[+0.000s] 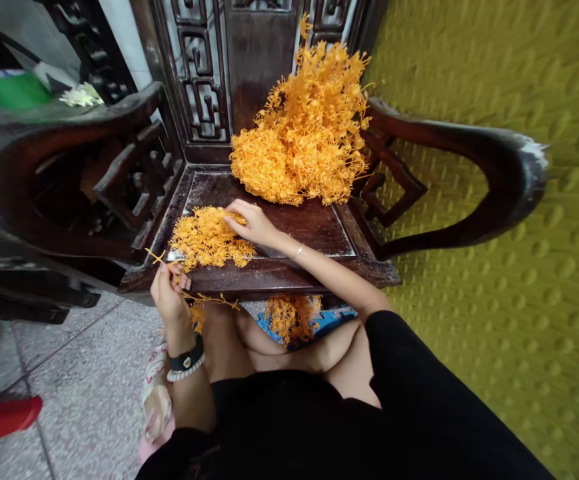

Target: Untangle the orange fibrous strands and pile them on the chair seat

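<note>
Orange, thread-fine sprigs form a small heap (208, 239) at the front left corner of a dark carved wooden chair seat (314, 227). Right hand (253, 223) lies on the heap's right edge, palm down, its grip loosely spread, with the fingertips (232, 215) touching the top strands rather than pinching them. Left hand (169, 293) is held just below and in front of the seat's front left corner, its grip pressed together on a thin orange sprig (209, 300); one end of this sprig rises past the fingers toward the heap, the other trails to the right over the knee. Both wrists carry bands: a dark strap and a pale beaded bracelet on the left, a thin bangle on the right. Farther back on the seat, against the chair back and right armrest (469, 143), rests a much larger orange pile (304, 133), well apart from the small heap. More orange material (292, 317) lies under the seat edge on a blue surface. Beneath the chair is a speckled tiled floor (84, 373); to the right stands a textured yellow-green wall (519, 300).
</note>
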Demonstrator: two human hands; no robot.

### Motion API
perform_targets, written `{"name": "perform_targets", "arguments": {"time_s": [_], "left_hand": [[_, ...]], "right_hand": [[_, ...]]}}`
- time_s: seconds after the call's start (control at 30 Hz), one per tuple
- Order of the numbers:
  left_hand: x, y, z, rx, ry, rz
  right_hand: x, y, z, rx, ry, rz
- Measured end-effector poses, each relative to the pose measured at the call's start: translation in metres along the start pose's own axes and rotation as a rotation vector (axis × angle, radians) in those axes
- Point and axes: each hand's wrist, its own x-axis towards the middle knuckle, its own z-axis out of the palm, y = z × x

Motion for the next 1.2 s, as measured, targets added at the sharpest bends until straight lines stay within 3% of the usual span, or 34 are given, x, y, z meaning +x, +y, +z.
{"name": "perform_targets", "arguments": {"time_s": [0.1, 0.17, 0.23, 0.37, 0.5, 0.7, 0.8, 0.9, 1.03, 1.2], "left_hand": [[0.001, -0.001, 0.000, -0.010, 0.014, -0.001], [0.002, -0.002, -0.002, -0.027, 0.007, -0.001], [0.003, -0.003, -0.003, -0.029, 0.001, -0.010], [0.005, -0.005, -0.003, -0.018, 0.001, -0.009], [0.006, -0.008, 0.000, -0.001, 0.007, 0.019], [0.008, -0.013, 0.005, 0.048, 0.001, 0.074], [0.007, -0.015, 0.005, 0.070, -0.015, 0.096], [0.007, -0.018, 0.005, 0.111, -0.006, 0.124], [0.006, -0.022, 0.006, 0.204, 0.008, 0.182], [-0.002, -0.021, 0.010, 0.217, -0.016, 0.213]], "right_hand": [[0.034, -0.019, 0.027, -0.112, -0.189, -0.089], [0.042, -0.030, 0.042, -0.216, -0.292, -0.135], [0.041, -0.037, 0.047, -0.292, -0.308, -0.165], [0.028, -0.041, 0.029, -0.338, -0.179, -0.164], [0.017, -0.022, 0.007, -0.236, -0.060, -0.107], [0.001, 0.001, 0.015, -0.107, -0.240, -0.185], [0.002, -0.004, 0.013, -0.161, -0.218, -0.229], [0.008, -0.003, 0.005, -0.121, -0.052, -0.132], [0.011, 0.019, 0.007, 0.065, 0.199, 0.107], [0.008, 0.054, 0.024, 0.302, 0.279, 0.522]]}}
